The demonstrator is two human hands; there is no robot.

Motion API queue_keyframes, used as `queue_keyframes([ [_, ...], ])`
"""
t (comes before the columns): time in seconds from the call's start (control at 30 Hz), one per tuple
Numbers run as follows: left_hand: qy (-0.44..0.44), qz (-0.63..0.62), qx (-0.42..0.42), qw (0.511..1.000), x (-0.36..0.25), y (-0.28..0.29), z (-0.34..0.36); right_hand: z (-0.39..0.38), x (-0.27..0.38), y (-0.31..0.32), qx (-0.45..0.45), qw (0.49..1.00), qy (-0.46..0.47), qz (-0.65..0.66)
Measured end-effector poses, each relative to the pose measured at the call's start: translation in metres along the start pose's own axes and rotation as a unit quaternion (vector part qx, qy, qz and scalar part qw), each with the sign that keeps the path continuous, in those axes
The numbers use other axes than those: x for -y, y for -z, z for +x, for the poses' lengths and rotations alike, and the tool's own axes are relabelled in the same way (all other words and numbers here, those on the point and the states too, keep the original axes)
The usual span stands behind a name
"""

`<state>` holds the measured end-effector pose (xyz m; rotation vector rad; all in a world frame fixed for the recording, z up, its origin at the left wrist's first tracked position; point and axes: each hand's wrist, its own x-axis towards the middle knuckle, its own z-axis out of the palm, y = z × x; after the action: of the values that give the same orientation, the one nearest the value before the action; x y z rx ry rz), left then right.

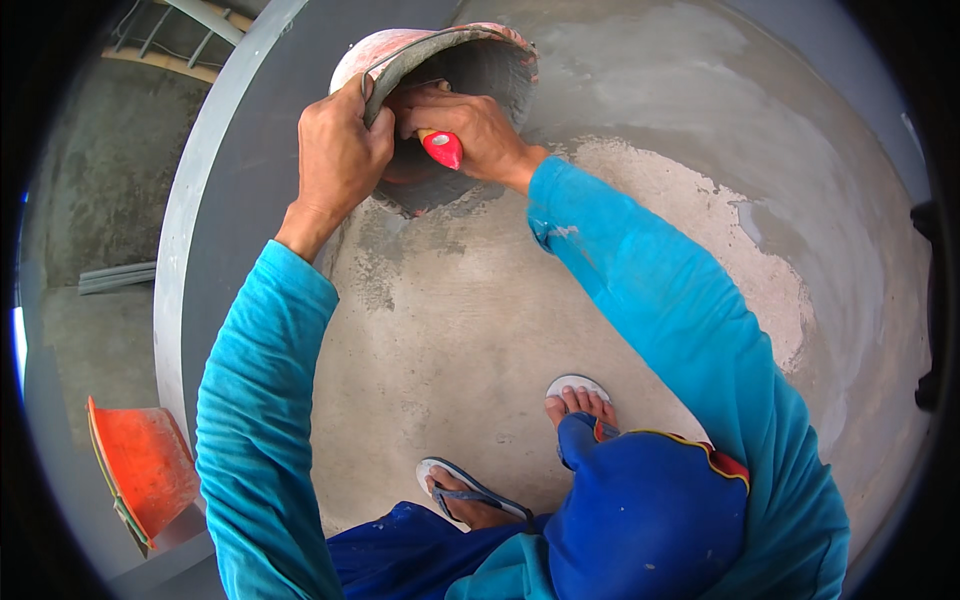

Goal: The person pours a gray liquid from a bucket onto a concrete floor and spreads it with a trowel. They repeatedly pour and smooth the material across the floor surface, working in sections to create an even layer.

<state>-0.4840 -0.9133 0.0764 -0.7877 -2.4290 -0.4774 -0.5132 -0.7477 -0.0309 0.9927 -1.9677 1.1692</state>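
A pinkish-white bucket (505,78) lies tilted at the top of the view, its mouth toward me and its inside smeared with grey cement. My left hand (338,150) grips its rim on the left side, fingers closed round the edge by the thin wire handle. Inside the mouth, my right hand (470,130) is closed round a tool with a red-and-yellow handle (441,148). The handle's rounded red end points back toward me. The working end of this tool is hidden by my hand and the bucket, so its kind does not show.
An orange bucket (150,470) stands tilted at the lower left, beyond a raised pale-edged ledge (180,230). Grey bars (117,277) lie farther left. Wet grey cement (800,150) covers the floor at right, around a rough bare patch (690,220). My sandalled feet (580,400) are below.
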Motion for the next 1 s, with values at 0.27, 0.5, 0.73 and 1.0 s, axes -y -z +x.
queue_keyframes([
  [0.27,0.002,-0.002,-0.007,1.0,-0.001,0.009,-0.005,-0.004,0.011,0.026,0.028,0.999,0.019,-0.01],
  [0.5,-0.033,-0.009,-0.026,0.999,-0.017,0.003,0.007,-0.001,0.004,0.032,0.007,0.996,-0.026,-0.086],
  [0.73,-0.045,-0.007,-0.031,0.999,-0.013,0.006,-0.001,0.005,0.01,0.028,0.062,0.969,-0.218,0.094],
  [1.0,-0.046,-0.011,-0.019,0.999,-0.011,0.012,0.006,0.026,0.013,0.031,-0.009,0.991,-0.07,0.113],
])
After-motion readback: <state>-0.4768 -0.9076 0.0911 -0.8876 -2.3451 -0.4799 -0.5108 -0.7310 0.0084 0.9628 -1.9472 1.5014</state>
